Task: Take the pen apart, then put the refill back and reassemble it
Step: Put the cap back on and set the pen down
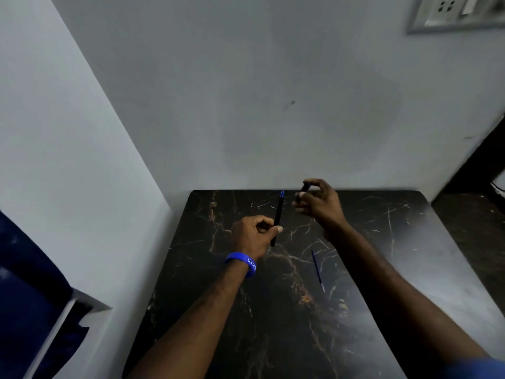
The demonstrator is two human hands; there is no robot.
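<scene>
refill [317,270] on table, apart from hands.

2 hands [252,232] [319,202], 1 barrel [278,214], 1 cap [303,190], 1 refill [317,270], 1 wristband [241,262]

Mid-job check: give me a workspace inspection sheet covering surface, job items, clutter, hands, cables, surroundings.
Surface: black marble-pattern table, scratched.
Job's things: slim black pen barrel with blue end, tilted up off the table; small dark pen piece; thin blue refill lying loose on the table.
Clutter: nothing seen.
Grippers: left hand, blue wristband, grips the barrel; right hand pinches the piece.
Cables: nothing seen.
Surroundings: pale walls; wall socket plate; dark blue seat.
</scene>
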